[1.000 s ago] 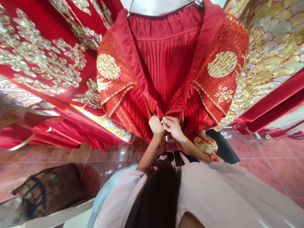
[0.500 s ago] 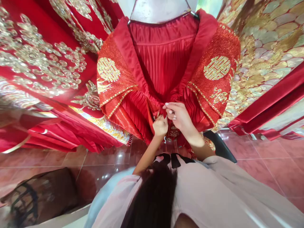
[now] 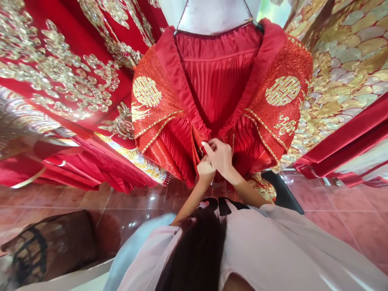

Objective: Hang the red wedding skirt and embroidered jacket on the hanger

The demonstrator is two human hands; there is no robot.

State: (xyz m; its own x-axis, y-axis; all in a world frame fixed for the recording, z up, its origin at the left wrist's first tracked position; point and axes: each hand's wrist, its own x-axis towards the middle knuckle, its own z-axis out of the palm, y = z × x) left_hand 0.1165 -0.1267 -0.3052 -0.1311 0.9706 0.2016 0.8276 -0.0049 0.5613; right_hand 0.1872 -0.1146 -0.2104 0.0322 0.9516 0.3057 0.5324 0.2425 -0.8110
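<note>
A red pleated skirt [image 3: 221,93] hangs spread from a hanger [image 3: 212,34], its glittery panels carrying gold embroidered emblems and beaded edges. The gathered waistband [image 3: 184,97] dips to a low point in front of me. My left hand [image 3: 206,169] is closed in a fist at the opening's edge just below that point, its fingertips partly covered. Over it lies my right hand [image 3: 221,158], thumb stretched to the left and fingers curled onto the cloth at the waistband's end. Whatever fastening lies between the fingers is hidden.
Red cloth with clear beadwork [image 3: 72,72] hangs close on the left. A gold scale-patterned garment [image 3: 342,68] hangs on the right. Below are a black seat-like object [image 3: 286,194], a brown bag [image 3: 66,242] at lower left and reddish floor tiles [image 3: 330,202].
My right hand has turned and come down to the left, from beside the left hand to lying over it. The skirt appears slightly further right and lower in view.
</note>
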